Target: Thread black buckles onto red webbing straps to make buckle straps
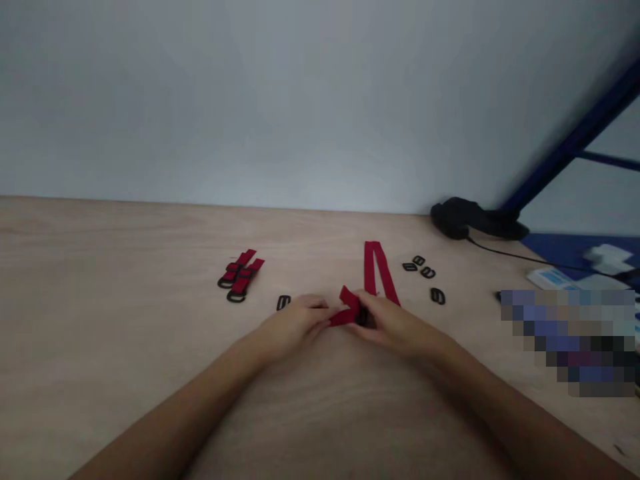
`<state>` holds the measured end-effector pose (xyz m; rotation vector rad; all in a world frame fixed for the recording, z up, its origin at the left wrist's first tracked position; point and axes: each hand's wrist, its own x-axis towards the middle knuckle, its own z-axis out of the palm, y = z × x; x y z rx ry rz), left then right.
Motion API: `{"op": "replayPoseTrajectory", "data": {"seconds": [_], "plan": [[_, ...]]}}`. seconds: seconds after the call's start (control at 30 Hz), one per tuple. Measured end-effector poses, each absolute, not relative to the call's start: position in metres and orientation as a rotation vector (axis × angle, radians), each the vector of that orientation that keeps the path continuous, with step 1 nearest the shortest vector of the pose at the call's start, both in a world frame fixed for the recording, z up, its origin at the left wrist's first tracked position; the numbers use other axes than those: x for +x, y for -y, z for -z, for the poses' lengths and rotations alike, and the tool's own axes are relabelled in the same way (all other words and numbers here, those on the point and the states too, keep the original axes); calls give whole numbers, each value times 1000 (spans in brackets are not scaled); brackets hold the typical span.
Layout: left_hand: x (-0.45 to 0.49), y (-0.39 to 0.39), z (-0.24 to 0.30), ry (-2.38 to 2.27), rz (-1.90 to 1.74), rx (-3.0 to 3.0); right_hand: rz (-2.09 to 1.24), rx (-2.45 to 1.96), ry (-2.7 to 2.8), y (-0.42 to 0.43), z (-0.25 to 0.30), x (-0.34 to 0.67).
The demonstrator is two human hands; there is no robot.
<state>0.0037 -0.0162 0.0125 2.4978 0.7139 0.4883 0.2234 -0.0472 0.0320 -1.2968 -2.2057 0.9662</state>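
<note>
Between my two hands is a short red strap (344, 317), bent so that one end sticks up. The fingers of my left hand (293, 327) pinch its left part. My right hand (393, 323) grips its right part, where something dark, perhaps a buckle, is mostly hidden by the fingers. Just left of my left hand lies a black slide buckle (283, 303). Beyond my right hand are two flat lengths of red strap (370, 267). Two red straps fitted with black buckles and D-rings (243, 277) lie side by side at the left.
Several loose black buckles (427, 273) lie on the wooden table (125, 300) to the right. A black object with a cable (475, 220) rests by the wall. At the right edge are white items (553, 279) and a blurred-out patch (575, 340).
</note>
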Motion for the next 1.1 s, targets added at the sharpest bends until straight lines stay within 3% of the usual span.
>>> {"op": "replayPoseTrajectory", "data": {"seconds": [0.27,0.53,0.77,1.1], "plan": [[-8,13,-24,-765,-323,2615,-896,-1402,2160,39,-43,255],[-14,14,-45,-752,-394,2555,-1100,-1227,2029,33,-45,264],[-12,22,-46,-729,-371,2458,-763,-1292,2049,35,-38,251],[15,31,-20,-729,-854,2400,-875,-1124,2135,51,-33,215]]}}
